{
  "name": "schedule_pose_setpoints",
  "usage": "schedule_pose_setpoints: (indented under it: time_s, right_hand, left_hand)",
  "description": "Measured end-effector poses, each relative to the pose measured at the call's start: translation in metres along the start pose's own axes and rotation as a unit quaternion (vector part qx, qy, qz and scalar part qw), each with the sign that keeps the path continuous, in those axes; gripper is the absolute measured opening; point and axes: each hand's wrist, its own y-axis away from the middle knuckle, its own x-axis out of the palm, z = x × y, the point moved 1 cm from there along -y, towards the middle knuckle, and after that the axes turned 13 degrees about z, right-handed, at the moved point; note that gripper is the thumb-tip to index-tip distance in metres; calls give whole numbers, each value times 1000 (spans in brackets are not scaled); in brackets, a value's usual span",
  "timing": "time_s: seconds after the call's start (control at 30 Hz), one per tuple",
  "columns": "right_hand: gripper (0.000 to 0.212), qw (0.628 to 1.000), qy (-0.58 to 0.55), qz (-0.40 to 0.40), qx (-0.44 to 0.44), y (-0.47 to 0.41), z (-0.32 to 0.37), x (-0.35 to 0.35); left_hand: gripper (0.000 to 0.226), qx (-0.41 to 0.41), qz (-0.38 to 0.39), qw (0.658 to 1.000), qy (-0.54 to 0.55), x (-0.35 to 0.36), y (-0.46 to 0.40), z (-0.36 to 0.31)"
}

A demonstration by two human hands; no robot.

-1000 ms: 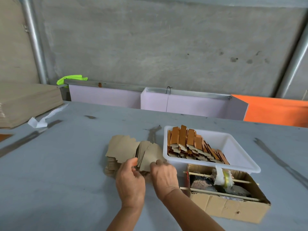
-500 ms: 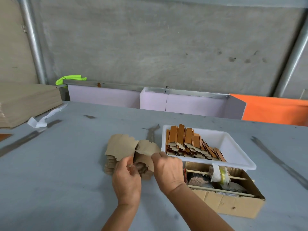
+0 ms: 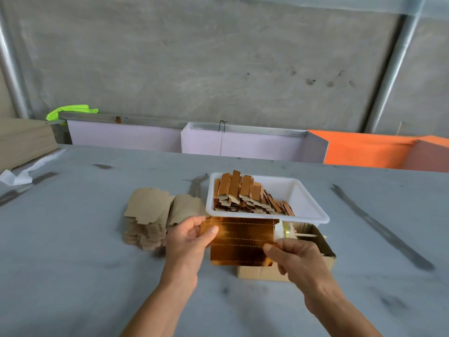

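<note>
Gold-foil carton blank [image 3: 243, 240]: held flat, shiny face up, between both grips and above the counter [image 3: 73, 263]. Three dashed score lines run across the foil face from side to side.

Well to the left of the left grip, at the counter's far corner, lies a stack of brown board [image 3: 24, 139] with a crumpled white paper strip [image 3: 21, 171] beside it. Beyond that, a lime-green cloth [image 3: 70, 111] rests on a metal rail above lilac panels [image 3: 126, 137].

Just left of the left grip and beyond it sits a loose stack of unfolded brown card blanks [image 3: 150, 215], plain side up, fanned and uneven.

Left grip [image 3: 187, 242]: clamped on the left edge of the gold-foil carton blank, thumb on the foil face, fingers curled beneath.

Directly beyond the two grips stands a white plastic tray [image 3: 303, 207]. Folded gold cartons [image 3: 245, 195] fill its left half, leaning in rows. The far edge of the blank meets the tray's near rim in the view.

Right grip [image 3: 295, 257]: clamped on the near right corner of the blank, thumb on top, fingers under the sheet.

Below and just right of the right grip is an open cardboard box [image 3: 262, 272], partly hidden by the blank and the tray; a wooden stick and pale contents show inside, too unclear to name.

Far beyond the right grip, an orange panel [image 3: 364, 149] borders the counter.
</note>
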Motion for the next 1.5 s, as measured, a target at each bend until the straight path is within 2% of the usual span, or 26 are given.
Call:
schedule_pose_setpoints:
  time_s: [0.13, 0.2, 0.3, 0.37, 0.43, 0.5, 0.6, 0.67, 0.73, 0.87, 0.93, 1.0, 1.13, 1.23, 1.33, 1.5]
  right_hand:
    - [2, 999, 25, -39, -10, 22, -9, -28]
    - [11, 997, 3, -65, -34, 30, -17, -39]
    - [14, 995, 12, -75, -66, 39, -29, -48]
    - [18, 991, 62, -82, -88, 43, -39, -51]
    - [23, 975, 153, -109, -119, 48, -48, -51]
    - [27, 931, 278, -144, -189, 52, -56, -51]
    - [22, 838, 452, -114, -285, 59, -73, -48]
    - [17, 801, 515, -87, -292, 64, -85, -47]
    - [15, 787, 544, -64, -284, 68, -95, -47]
    - [9, 788, 557, -10, -262, 72, -100, -46]
    - [9, 793, 554, 7, -253, 71, -98, -45]
    - [12, 807, 539, 19, -242, 70, -97, -44]
    - [16, 850, 492, 23, -189, 68, -101, -45]
    - [3, 886, 451, 6, -111, 64, -106, -45]
    - [12, 901, 431, -16, -43, 57, -107, -40]
    - [21, 898, 436, -27, 46, 46, -102, -36]
  left_hand:
    - [17, -33, 47, 998, -2, 22, 20, 13]
    - [16, -32, 76, 996, -16, 30, 29, 21]
    - [15, -20, 104, 993, -47, 39, 39, 30]
    - [18, 2, 114, 989, -92, 39, 44, 35]
    - [21, 47, 128, 972, -189, 37, 48, 38]
    - [20, 123, 146, 929, -317, 32, 53, 41]
    - [20, 234, 214, 822, -473, 27, 63, 47]
    - [19, 274, 258, 754, -537, 26, 71, 51]
    - [21, 288, 287, 712, -573, 26, 78, 52]
    - [30, 267, 317, 678, -607, 27, 85, 57]
    - [30, 257, 318, 681, -607, 29, 86, 59]
    - [26, 233, 314, 703, -594, 28, 85, 62]
    - [7, 123, 302, 799, -505, 25, 83, 70]
    - [5, 77, 248, 831, -493, 27, 78, 75]
    - [8, 26, 210, 835, -508, 31, 74, 80]
    - [12, -45, 167, 824, -539, 37, 67, 88]
